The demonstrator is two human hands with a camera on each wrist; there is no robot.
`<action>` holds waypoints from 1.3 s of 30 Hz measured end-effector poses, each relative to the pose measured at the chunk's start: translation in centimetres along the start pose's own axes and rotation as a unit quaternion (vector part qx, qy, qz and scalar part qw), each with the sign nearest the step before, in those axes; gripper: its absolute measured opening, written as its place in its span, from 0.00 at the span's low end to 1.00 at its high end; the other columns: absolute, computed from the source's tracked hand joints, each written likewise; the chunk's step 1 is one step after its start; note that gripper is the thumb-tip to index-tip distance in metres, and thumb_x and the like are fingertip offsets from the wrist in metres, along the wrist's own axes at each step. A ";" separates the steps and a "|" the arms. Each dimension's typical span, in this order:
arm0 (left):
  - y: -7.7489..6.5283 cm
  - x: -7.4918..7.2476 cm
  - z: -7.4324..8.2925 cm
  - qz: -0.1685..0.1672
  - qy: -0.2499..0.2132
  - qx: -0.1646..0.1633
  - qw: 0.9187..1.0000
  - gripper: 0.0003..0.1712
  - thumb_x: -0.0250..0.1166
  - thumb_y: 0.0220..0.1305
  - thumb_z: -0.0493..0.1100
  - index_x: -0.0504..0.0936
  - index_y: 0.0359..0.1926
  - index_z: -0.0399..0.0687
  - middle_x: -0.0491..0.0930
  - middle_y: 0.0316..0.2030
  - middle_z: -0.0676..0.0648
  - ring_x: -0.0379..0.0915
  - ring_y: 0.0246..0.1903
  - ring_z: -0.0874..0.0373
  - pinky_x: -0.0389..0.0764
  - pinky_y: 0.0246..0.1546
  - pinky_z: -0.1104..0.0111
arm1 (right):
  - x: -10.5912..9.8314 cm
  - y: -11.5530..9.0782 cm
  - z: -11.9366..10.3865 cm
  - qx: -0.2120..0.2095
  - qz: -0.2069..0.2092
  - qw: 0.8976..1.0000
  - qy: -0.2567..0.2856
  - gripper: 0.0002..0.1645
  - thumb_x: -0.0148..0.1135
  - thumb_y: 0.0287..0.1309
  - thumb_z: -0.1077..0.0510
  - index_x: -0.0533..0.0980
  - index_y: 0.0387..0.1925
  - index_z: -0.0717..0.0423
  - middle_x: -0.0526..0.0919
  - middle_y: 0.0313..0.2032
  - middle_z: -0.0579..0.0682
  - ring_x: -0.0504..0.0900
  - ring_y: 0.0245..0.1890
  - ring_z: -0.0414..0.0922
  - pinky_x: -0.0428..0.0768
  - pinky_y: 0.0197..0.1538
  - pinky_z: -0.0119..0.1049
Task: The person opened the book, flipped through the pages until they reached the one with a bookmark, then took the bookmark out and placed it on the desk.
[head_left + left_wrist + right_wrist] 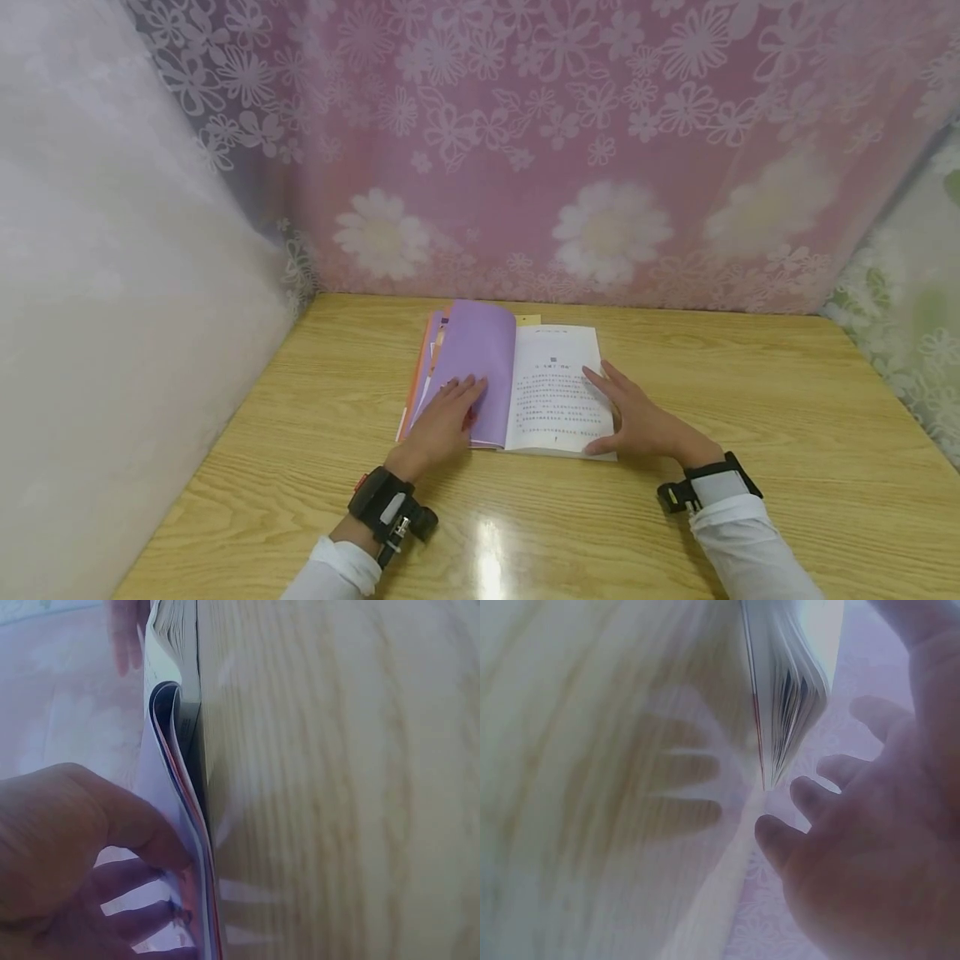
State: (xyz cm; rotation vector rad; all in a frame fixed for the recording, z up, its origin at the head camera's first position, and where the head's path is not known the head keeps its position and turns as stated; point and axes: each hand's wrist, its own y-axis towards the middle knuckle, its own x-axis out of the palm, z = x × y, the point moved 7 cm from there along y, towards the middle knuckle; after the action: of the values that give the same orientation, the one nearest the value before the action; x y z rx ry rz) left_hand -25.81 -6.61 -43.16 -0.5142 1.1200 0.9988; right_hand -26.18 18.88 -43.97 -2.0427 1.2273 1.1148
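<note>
An open book lies on the table, its right-hand page white with printed lines. The purple leaf on its left side is turned over, with orange-edged layers showing beneath it. My left hand rests on the lower part of that leaf, fingers extended; in the left wrist view the thumb presses near its bottom edge. Around the right side of the book, my right hand has its fingers spread, fingertips at the page's outer edge. In the right wrist view the fanned page edges sit beside this hand.
The wood-grain table is glossy and reflects light near its front. A pink floral curtain hangs along the back, with a pale sheet at the left. A small yellow piece sticks out behind the book's top edge.
</note>
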 end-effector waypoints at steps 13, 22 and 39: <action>-0.6 -0.3 0.1 -0.020 0.027 -0.014 0.999 0.26 0.48 0.61 0.40 0.66 0.61 0.41 0.64 0.62 0.36 0.57 0.61 0.44 0.59 0.61 0.56 | 0.1 0.2 0.4 0.018 -0.003 1.000 -0.019 0.64 0.64 0.36 0.30 0.49 0.68 0.58 0.48 0.68 0.66 0.46 0.66 0.63 0.51 0.63 0.61; -0.4 -0.1 0.5 0.017 0.065 -0.010 0.998 0.24 0.52 0.57 0.39 0.70 0.57 0.45 0.66 0.58 0.42 0.59 0.57 0.45 0.67 0.54 0.57 | -0.2 0.7 0.2 0.036 0.026 0.999 -0.009 0.58 0.65 0.38 0.33 0.55 0.66 0.58 0.55 0.66 0.65 0.51 0.65 0.61 0.53 0.63 0.57; 0.7 0.2 3.6 0.036 0.098 -0.011 0.994 0.48 0.52 0.43 0.78 0.68 0.60 0.55 0.68 0.52 0.47 0.63 0.50 0.50 0.71 0.43 0.55 | -2.0 2.1 -1.8 -0.005 0.106 0.994 0.037 0.52 0.67 0.37 0.35 0.63 0.61 0.58 0.63 0.63 0.63 0.58 0.63 0.58 0.58 0.62 0.54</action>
State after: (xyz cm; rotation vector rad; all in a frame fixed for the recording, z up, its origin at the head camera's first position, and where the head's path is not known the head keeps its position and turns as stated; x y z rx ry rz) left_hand -24.65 -3.40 -41.85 -0.6025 1.3121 1.0406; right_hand -27.86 17.53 -41.37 -2.0128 1.5075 1.1498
